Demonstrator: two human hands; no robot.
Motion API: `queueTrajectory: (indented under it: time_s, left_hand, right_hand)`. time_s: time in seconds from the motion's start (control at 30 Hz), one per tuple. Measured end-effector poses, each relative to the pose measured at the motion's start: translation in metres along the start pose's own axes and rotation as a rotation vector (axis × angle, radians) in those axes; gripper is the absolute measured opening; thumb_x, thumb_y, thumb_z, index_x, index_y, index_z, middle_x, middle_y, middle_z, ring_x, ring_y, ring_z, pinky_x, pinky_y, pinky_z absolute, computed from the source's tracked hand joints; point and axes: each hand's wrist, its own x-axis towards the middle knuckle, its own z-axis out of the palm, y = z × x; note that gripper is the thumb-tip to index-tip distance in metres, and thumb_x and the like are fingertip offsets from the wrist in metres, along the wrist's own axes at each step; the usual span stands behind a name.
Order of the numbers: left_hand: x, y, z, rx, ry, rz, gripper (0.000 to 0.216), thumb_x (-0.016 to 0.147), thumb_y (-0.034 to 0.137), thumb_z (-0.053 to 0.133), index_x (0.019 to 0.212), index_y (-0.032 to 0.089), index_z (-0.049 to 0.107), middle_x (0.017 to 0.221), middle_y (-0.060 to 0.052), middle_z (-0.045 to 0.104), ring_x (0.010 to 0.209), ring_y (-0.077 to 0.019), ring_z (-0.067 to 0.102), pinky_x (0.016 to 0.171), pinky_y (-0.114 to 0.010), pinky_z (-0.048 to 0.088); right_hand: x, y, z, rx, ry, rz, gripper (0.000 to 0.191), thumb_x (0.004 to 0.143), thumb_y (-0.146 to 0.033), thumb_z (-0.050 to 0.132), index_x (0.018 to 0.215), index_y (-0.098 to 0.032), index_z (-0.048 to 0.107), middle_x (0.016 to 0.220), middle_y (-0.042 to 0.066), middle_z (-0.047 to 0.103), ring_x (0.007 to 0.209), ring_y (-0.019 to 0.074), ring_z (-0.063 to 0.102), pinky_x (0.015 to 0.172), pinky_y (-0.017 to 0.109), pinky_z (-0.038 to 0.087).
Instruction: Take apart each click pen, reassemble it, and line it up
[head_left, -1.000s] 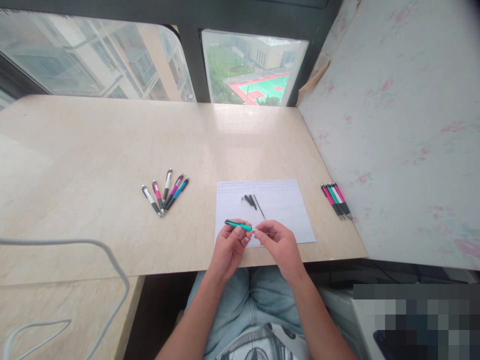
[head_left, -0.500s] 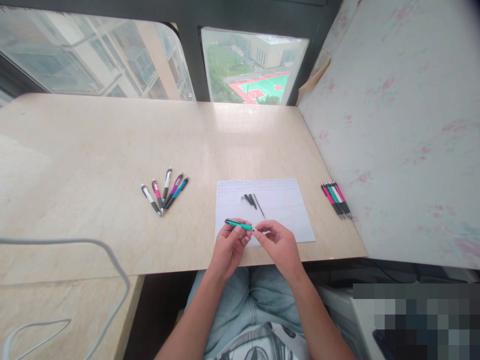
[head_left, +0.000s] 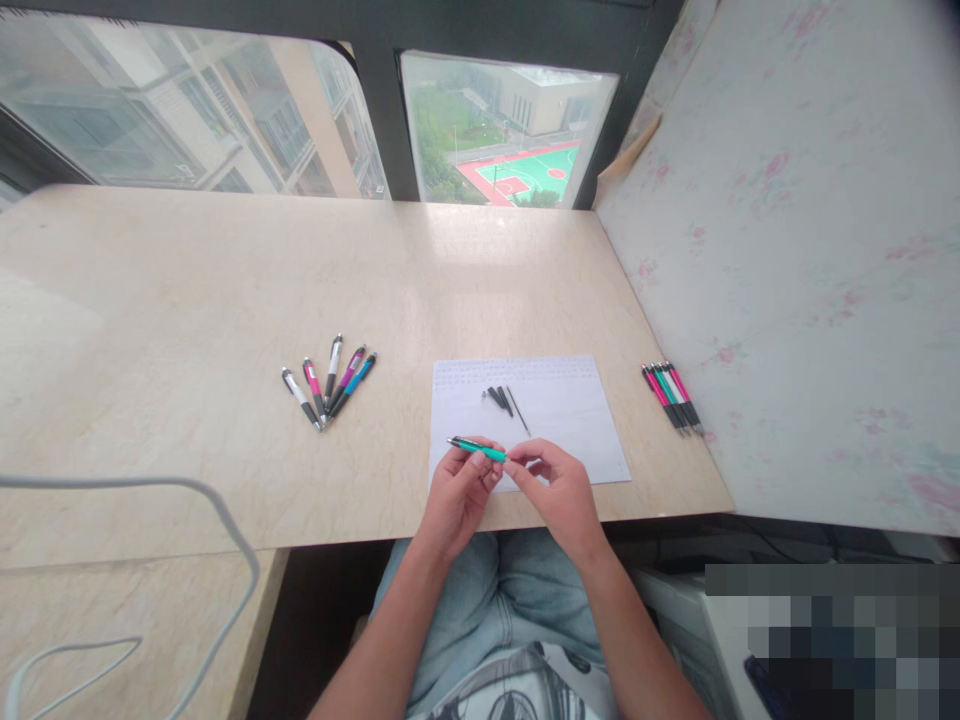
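Observation:
My left hand point(head_left: 463, 490) is closed round a green pen barrel point(head_left: 487, 453) with a black clip end pointing left. The fingertips of my right hand point(head_left: 551, 485) pinch at the barrel's right end; whatever small part they hold there is hidden. Both hands hover over the near edge of a sheet of paper point(head_left: 570, 430) with rows of faint writing along its top. On the sheet, beyond my hands, lie black pen parts point(head_left: 501, 401), a thin dark refill point(head_left: 517, 410) and a tiny pale piece point(head_left: 484, 395).
Several click pens point(head_left: 330, 390) lie fanned out on the tabletop point(head_left: 225, 300) to the left. Another row of pens point(head_left: 673, 398) lies at the right, near the flowered wall point(head_left: 787, 300). A pale cable point(head_left: 225, 510) loops across the front left.
My right fingertips have come slightly closer to the barrel's right end, and the small gap there has closed. The pens and loose parts stay where they were.

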Motion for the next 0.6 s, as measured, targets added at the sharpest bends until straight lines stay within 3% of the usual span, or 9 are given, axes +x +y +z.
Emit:
queueTrajectory:
  time_s: [0.6]
  left_hand:
    - [0.0004,-0.0007,-0.0044,-0.016,-0.004,-0.022,0.016,0.082,0.020,0.075,0.096,0.013,0.071,0.095,-0.006,0.072,0.072,-0.0084,0.064,0.074,-0.021,0.052]
  right_hand:
    - [-0.0026,0.0001,0.0008,-0.020,-0.020,-0.073,0.006,0.085,-0.023,0.066,0.084,-0.020,0.071,0.085,0.003,0.072,0.080,0.0171,0.066,0.069,0.027,0.052]
